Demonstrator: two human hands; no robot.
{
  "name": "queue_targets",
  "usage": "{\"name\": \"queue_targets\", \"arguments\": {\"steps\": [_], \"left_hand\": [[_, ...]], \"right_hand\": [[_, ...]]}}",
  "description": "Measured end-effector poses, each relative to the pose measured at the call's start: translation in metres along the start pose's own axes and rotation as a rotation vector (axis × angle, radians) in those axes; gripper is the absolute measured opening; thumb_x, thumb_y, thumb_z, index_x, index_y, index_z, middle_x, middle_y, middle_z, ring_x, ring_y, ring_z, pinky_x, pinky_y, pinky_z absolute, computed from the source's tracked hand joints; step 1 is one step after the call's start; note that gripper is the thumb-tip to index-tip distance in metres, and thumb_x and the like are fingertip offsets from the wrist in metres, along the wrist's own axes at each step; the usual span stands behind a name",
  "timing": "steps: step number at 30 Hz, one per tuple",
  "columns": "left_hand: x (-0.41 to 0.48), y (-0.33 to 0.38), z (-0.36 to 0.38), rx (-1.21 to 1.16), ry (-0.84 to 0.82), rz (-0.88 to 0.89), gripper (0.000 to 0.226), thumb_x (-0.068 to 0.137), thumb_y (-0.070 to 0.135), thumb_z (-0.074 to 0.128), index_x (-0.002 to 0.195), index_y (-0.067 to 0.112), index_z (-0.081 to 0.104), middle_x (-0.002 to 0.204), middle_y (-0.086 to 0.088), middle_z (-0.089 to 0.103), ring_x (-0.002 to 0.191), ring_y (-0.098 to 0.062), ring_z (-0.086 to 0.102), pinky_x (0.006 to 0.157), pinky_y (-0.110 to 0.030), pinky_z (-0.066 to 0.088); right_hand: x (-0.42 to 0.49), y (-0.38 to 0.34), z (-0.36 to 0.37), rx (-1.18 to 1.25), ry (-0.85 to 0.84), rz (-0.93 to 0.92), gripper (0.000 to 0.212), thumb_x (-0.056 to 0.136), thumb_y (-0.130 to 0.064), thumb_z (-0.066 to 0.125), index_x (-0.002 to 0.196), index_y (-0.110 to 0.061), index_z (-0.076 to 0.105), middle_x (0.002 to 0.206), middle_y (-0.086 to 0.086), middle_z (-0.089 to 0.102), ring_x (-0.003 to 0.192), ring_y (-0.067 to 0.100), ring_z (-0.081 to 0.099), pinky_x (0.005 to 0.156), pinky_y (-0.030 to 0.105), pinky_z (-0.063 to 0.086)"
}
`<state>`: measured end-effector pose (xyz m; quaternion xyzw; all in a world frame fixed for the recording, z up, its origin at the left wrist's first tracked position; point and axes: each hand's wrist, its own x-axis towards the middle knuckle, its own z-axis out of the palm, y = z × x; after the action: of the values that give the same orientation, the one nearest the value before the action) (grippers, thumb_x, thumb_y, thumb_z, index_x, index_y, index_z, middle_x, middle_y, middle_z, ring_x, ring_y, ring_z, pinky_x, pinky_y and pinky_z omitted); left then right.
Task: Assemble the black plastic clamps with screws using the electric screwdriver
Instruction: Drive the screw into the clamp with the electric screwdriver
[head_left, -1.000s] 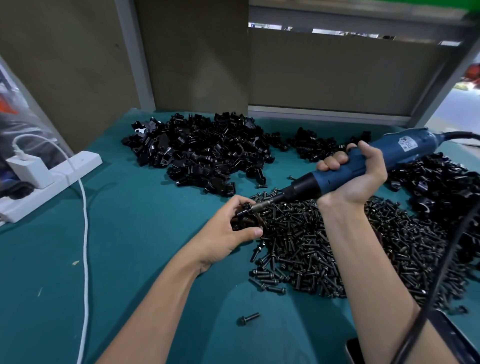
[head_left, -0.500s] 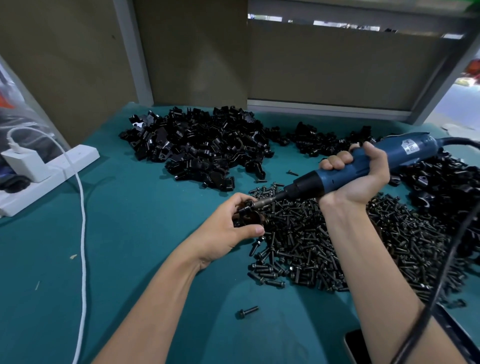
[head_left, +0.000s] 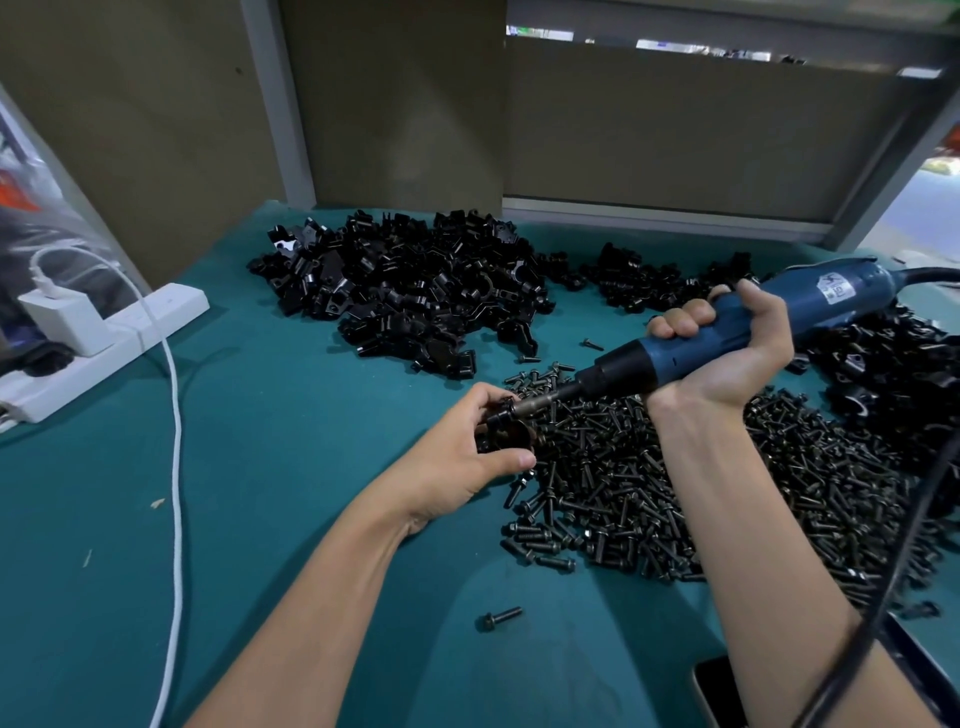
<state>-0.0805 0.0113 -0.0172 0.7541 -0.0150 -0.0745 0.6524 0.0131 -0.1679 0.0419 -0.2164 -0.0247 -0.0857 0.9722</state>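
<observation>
Can't make out much of the clamp, mostly tucked behind fingers of the left hand. No telling the tip of the screwdriver either. Only getting a corner of the phone, chopped by the bottom edge, same with the power strip at left.

clamp heap behind screw pile, power strip left

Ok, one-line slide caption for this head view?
Left hand holds a black clamp while right hand applies the blue electric screwdriver to it, beside the screw pile.
</observation>
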Motion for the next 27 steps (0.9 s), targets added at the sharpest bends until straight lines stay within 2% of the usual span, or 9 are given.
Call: {"name": "queue_targets", "arguments": {"steps": [9,11,13,15,18,20,24,25,27], "left_hand": [[0.0,0.0,0.0,0.023,0.024,0.027,0.035,0.088,0.01,0.073,0.105,0.033,0.053,0.104,-0.001,0.068,0.093,-0.021,0.067,0.087,-0.044,0.055],[0.0,0.001,0.0,0.005,0.013,0.014,0.035,0.088,0.008,0.072,0.107,0.03,0.053,0.104,-0.002,0.068,0.09,-0.017,0.067,0.084,-0.041,0.056],[-0.001,0.001,0.0,-0.126,-0.03,-0.02,0.036,0.088,0.001,0.07,0.112,0.022,0.054,0.109,-0.009,0.066,0.092,-0.019,0.071,0.081,-0.034,0.06],[-0.003,0.003,0.001,-0.279,-0.102,-0.059,0.037,0.088,-0.004,0.067,0.118,0.013,0.054,0.111,-0.014,0.062,0.093,-0.026,0.073,0.083,-0.03,0.06],[-0.003,0.003,0.004,-0.357,-0.152,-0.063,0.042,0.088,-0.006,0.066,0.125,0.008,0.053,0.108,-0.01,0.059,0.095,-0.029,0.072,0.091,-0.037,0.057],[-0.003,0.002,0.004,-0.367,-0.146,-0.055,0.044,0.086,-0.006,0.067,0.126,0.009,0.053,0.109,-0.009,0.06,0.097,-0.029,0.072,0.093,-0.037,0.056],[-0.002,0.003,0.003,-0.278,-0.181,-0.041,0.044,0.086,-0.004,0.07,0.122,0.015,0.054,0.105,-0.005,0.065,0.097,-0.024,0.073,0.085,-0.023,0.056],[-0.002,0.002,0.003,-0.271,-0.193,-0.045,0.044,0.086,-0.004,0.07,0.122,0.015,0.054,0.104,-0.004,0.065,0.096,-0.024,0.073,0.085,-0.023,0.056],[-0.002,0.001,0.002,-0.311,-0.205,-0.06,0.043,0.084,-0.005,0.069,0.121,0.013,0.055,0.111,-0.009,0.062,0.097,-0.028,0.072,0.089,-0.031,0.057]], "right_hand": [[-0.002,0.002,0.004,0.008,0.016,0.009,0.022,0.088,-0.022,0.051,0.068,-0.014,0.05,0.052,-0.004,0.044,0.042,0.011,0.041,0.044,0.021,0.037],[-0.002,0.002,0.004,-0.004,0.022,0.013,0.021,0.088,-0.022,0.051,0.068,-0.014,0.049,0.053,-0.004,0.044,0.042,0.011,0.04,0.045,0.021,0.037],[-0.002,0.002,0.003,-0.015,0.011,0.017,0.019,0.086,-0.022,0.051,0.069,-0.014,0.05,0.053,-0.004,0.044,0.042,0.011,0.04,0.045,0.021,0.036],[-0.003,0.0,0.004,-0.037,-0.037,0.019,0.012,0.079,-0.023,0.054,0.072,-0.014,0.052,0.053,-0.004,0.043,0.042,0.01,0.039,0.045,0.021,0.035],[-0.002,-0.008,0.005,-0.046,-0.157,0.029,0.014,0.073,-0.027,0.053,0.076,-0.014,0.055,0.053,-0.006,0.043,0.042,0.009,0.039,0.045,0.021,0.034],[-0.001,-0.014,0.005,-0.05,-0.238,0.048,0.015,0.073,-0.027,0.051,0.08,-0.015,0.054,0.053,-0.006,0.043,0.042,0.009,0.04,0.046,0.021,0.035],[-0.002,-0.02,0.005,-0.035,-0.329,0.095,0.024,0.064,-0.026,0.058,0.084,-0.013,0.054,0.052,-0.006,0.042,0.041,0.009,0.039,0.044,0.021,0.034],[-0.002,-0.021,0.005,-0.038,-0.333,0.097,0.026,0.064,-0.026,0.057,0.085,-0.013,0.055,0.051,-0.006,0.042,0.041,0.009,0.039,0.044,0.021,0.034],[0.0,-0.024,0.005,-0.057,-0.327,0.088,0.024,0.07,-0.028,0.051,0.089,-0.013,0.054,0.051,-0.007,0.042,0.041,0.008,0.039,0.044,0.02,0.034]]}}
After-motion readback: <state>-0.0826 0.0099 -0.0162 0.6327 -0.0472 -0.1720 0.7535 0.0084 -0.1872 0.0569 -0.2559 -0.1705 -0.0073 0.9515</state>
